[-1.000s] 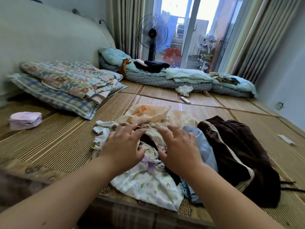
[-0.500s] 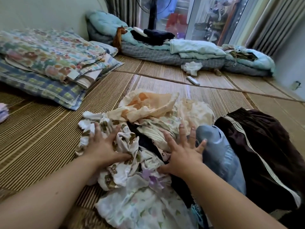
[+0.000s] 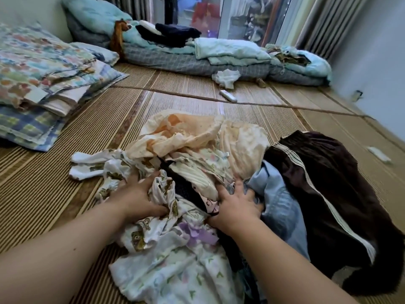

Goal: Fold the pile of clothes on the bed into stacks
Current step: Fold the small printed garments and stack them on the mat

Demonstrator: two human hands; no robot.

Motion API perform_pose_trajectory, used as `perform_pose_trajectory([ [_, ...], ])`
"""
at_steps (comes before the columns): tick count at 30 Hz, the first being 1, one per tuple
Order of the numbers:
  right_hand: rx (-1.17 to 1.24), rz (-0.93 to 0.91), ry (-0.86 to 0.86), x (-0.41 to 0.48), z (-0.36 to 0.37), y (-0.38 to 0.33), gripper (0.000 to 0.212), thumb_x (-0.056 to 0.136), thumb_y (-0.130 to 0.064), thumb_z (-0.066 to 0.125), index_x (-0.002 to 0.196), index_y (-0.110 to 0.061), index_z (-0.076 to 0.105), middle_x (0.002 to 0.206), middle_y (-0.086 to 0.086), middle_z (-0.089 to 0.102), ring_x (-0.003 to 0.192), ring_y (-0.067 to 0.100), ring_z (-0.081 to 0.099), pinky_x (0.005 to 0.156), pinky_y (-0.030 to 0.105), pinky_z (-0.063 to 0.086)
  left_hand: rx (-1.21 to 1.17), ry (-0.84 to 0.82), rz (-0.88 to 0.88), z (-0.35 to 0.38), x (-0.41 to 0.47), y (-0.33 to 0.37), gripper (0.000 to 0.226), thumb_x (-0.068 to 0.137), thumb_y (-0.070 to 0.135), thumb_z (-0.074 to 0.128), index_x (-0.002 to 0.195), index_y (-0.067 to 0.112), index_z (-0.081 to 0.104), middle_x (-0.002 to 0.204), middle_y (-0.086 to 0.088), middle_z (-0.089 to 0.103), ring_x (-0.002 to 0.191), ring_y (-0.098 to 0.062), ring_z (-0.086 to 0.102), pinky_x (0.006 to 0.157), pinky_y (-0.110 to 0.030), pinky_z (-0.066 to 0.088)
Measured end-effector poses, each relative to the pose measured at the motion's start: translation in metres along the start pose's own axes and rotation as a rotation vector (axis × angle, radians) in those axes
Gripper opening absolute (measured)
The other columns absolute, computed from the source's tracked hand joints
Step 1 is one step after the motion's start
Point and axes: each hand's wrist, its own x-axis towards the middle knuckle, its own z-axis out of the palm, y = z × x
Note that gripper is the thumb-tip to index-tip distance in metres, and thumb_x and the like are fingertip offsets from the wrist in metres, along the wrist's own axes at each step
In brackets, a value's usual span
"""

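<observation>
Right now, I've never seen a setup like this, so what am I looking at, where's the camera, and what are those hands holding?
No machine here: these are a person's two bare hands, filmed by one camera worn on their head, looking forward and down. A woven mat carries a loose pile of clothes, with a dark brown garment and a pale blue garment on its right side. The left hand grips a white bear-print garment. The right hand has its fingertips sunk into the cloth beside the blue one; whether it grips anything is hidden. Folded quilts lie further back on the left.
</observation>
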Motion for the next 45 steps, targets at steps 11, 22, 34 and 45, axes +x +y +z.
perform_pose_trajectory([
  [11,0.003,0.157,0.053,0.010,-0.007,0.115,0.087,0.078,-0.060,0.062,0.146,-0.045,0.010,0.159,0.004,-0.005,0.141,0.040,0.010,0.108,0.062,0.021,-0.005,0.046,0.116,0.056,0.015,0.120,0.120,0.042,0.087,0.053,0.143,0.056,-0.002,0.160,-0.006,0.000,0.145,-0.043,0.011,0.113,-0.060,0.025],
  [22,-0.004,0.234,0.063,0.011,-0.014,0.225,0.086,0.074,-0.056,0.066,0.144,-0.040,0.019,0.158,0.001,-0.004,0.138,0.039,0.016,0.104,0.065,0.024,-0.083,0.023,0.180,0.105,0.018,0.234,0.116,0.042,0.086,0.054,0.140,0.057,0.000,0.156,-0.006,0.018,0.143,-0.042,0.017,0.113,-0.060,0.023],
  [34,-0.073,0.317,0.031,0.006,-0.029,0.265,0.083,0.080,-0.040,0.064,0.149,-0.039,0.018,0.160,-0.003,-0.011,0.140,0.038,0.012,0.104,0.065,0.024,-0.136,-0.070,0.229,0.123,-0.005,0.288,0.117,0.046,0.085,0.056,0.143,0.054,-0.002,0.157,-0.004,0.014,0.143,-0.045,0.012,0.115,-0.061,0.012],
  [45,-0.009,0.300,0.070,-0.006,-0.065,0.226,0.092,0.077,-0.033,0.060,0.152,-0.036,0.007,0.161,0.004,0.003,0.147,0.034,0.006,0.111,0.063,0.019,-0.294,0.003,0.407,0.067,-0.001,0.226,0.068,0.071,0.066,0.063,0.132,0.043,0.046,0.124,0.008,0.059,0.093,-0.006,0.062,0.074,-0.031,0.058],
])
